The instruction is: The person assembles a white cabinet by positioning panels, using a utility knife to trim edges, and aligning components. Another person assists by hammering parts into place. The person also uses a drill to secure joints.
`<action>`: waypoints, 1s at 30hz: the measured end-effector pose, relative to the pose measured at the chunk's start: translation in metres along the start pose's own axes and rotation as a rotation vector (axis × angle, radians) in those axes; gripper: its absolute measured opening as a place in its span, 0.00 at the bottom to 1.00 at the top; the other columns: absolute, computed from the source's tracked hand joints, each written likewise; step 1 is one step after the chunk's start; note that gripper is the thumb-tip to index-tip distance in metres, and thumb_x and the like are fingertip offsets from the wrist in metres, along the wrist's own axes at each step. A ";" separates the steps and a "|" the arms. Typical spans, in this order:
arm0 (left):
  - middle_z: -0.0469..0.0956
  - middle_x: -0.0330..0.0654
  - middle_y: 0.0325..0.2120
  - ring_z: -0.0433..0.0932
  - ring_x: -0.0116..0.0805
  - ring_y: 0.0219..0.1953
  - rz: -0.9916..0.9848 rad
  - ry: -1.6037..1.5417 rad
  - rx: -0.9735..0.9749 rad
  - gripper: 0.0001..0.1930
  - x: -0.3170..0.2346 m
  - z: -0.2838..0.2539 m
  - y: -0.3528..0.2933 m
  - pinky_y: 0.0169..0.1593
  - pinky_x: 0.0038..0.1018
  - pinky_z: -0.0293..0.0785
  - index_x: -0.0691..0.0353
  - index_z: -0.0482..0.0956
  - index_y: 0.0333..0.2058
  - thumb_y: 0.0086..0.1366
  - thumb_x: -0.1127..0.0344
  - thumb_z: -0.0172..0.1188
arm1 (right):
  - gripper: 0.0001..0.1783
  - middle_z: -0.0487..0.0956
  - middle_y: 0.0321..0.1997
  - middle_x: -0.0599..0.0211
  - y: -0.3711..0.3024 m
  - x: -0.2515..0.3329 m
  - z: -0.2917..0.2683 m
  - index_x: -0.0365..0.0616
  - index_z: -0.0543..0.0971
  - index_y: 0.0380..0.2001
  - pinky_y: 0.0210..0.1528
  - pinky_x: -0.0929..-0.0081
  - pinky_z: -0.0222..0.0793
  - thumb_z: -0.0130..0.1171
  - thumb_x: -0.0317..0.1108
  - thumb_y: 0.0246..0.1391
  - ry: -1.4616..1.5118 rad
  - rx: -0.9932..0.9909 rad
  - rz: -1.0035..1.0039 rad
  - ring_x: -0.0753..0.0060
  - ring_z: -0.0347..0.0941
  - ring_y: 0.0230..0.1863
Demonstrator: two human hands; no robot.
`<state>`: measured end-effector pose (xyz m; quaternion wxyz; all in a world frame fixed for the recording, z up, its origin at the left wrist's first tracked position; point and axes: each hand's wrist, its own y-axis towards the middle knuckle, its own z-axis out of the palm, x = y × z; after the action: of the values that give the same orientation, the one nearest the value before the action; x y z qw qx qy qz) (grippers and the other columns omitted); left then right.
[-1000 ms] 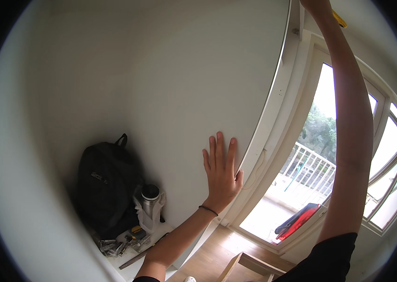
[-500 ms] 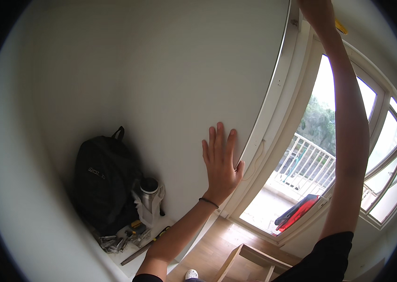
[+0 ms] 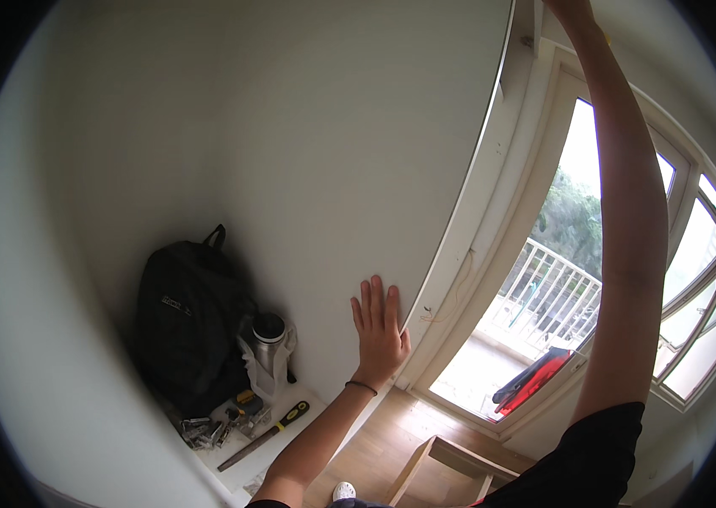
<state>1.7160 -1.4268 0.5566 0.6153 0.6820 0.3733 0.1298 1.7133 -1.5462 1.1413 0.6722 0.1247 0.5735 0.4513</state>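
A large pale panel stands upright in front of me, its long thin edge slanting down from the top. My left hand lies flat on it low down near that edge, fingers stretched out and thumb at the border. It wears a thin dark band at the wrist. My right arm reaches up high beyond the panel's upper edge. Only part of my right hand shows at the top of the picture; its fingers are cut off, so what they touch is hidden.
A black backpack and a steel bottle in a plastic bag stand on a white base at left. By them lie a yellow-and-black-handled file and loose metal fittings. A wooden frame rests on the floor; a glass door is at right.
My left hand has slid down and slightly left along the panel. The panel's edge appears shifted left, showing more of the wall behind. My right hand stays up high.
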 end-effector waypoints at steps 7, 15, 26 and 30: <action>0.39 0.68 0.70 0.38 0.69 0.73 0.005 -0.010 0.021 0.48 0.002 0.004 0.001 0.69 0.66 0.36 0.69 0.44 0.69 0.53 0.73 0.60 | 0.09 0.82 0.39 0.54 -0.005 -0.002 0.004 0.40 0.83 0.38 0.46 0.59 0.75 0.54 0.25 0.59 0.052 -0.040 -0.025 0.49 0.79 0.41; 0.39 0.69 0.70 0.37 0.69 0.73 0.015 -0.004 0.032 0.46 0.000 0.000 0.001 0.70 0.64 0.36 0.70 0.44 0.69 0.54 0.74 0.59 | 0.09 0.81 0.40 0.59 -0.006 0.006 0.001 0.39 0.83 0.37 0.48 0.62 0.76 0.53 0.25 0.60 -0.156 0.031 -0.077 0.54 0.79 0.43; 0.45 0.68 0.70 0.43 0.69 0.72 0.001 0.048 0.069 0.45 -0.004 -0.013 0.002 0.69 0.63 0.44 0.69 0.47 0.70 0.57 0.69 0.61 | 0.08 0.82 0.40 0.56 -0.050 0.047 -0.027 0.36 0.82 0.37 0.44 0.65 0.78 0.53 0.22 0.60 0.026 0.069 -0.092 0.54 0.81 0.39; 0.46 0.67 0.70 0.44 0.68 0.72 0.031 0.100 0.020 0.42 -0.010 -0.020 0.006 0.69 0.62 0.46 0.67 0.47 0.70 0.61 0.67 0.59 | 0.08 0.81 0.40 0.55 -0.065 0.063 -0.039 0.36 0.80 0.40 0.46 0.62 0.76 0.53 0.23 0.61 0.100 0.069 -0.066 0.52 0.80 0.41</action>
<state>1.6988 -1.4185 0.5692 0.5869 0.6867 0.3940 0.1694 1.7049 -1.5494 1.0429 0.6524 0.1060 0.6254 0.4147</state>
